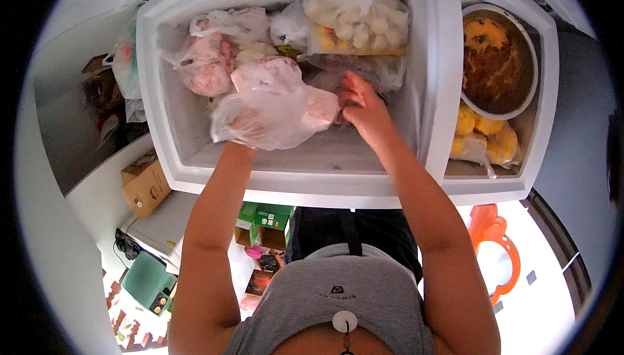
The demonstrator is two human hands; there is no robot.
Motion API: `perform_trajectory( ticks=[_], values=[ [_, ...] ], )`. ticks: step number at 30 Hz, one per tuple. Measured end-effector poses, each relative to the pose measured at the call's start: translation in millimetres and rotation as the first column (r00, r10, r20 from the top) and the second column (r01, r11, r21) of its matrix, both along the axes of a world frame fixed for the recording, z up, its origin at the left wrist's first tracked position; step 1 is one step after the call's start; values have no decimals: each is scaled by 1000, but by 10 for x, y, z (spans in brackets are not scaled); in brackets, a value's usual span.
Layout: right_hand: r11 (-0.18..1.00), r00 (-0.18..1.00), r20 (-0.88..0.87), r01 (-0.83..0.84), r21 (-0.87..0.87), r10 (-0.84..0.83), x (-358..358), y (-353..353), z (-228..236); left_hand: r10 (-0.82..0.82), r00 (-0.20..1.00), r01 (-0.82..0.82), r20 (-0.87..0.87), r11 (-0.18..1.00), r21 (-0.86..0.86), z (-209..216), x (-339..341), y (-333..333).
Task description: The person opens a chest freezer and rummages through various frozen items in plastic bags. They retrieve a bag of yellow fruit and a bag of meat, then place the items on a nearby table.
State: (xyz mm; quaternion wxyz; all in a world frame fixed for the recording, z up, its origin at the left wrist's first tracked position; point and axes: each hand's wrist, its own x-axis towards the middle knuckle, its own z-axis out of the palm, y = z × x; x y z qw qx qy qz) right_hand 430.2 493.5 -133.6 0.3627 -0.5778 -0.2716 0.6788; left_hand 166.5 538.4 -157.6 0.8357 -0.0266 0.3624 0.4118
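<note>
A clear plastic bag of pale pink frozen meat (270, 98) lies in the middle of the white chest freezer (302, 184). My left hand (243, 146) reaches in beneath the bag's loose, cloudy end; the plastic covers its fingers, so their grip is hidden. Close to the meat's right end is my right hand (365, 106), fingers apart and nothing seen in them. Behind it lies another clear bag (383, 72), its contents unclear. A bag of round white pieces (357, 20) rests at the back right, and a second bag of reddish meat (207, 62) at the left.
A raised divider (442, 82) separates the right compartment, which holds a round pot of brown food with orange fat (491, 56) and bagged yellow items (484, 137). Cardboard boxes (146, 189), a green container (146, 283) and an orange-framed object (497, 251) stand outside the freezer.
</note>
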Motion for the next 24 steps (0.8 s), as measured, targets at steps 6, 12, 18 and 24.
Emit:
perform_trajectory(
  ticks=[6,12,18,24],
  values=[
    [992,950,-300,-59,113,91,37,-208,498,41,995,-46,87,997,59,489,360,-254],
    [997,839,-542,-1,81,45,245,-393,707,89,993,-100,82,985,142,1076,611,-614],
    [979,932,-316,-132,154,175,355,-591,1218,151,986,-163,67,962,221,1465,788,-876],
    [995,879,-472,91,45,-59,263,-888,1260,210,976,-217,56,933,286,1740,951,-1035]
  ],
)
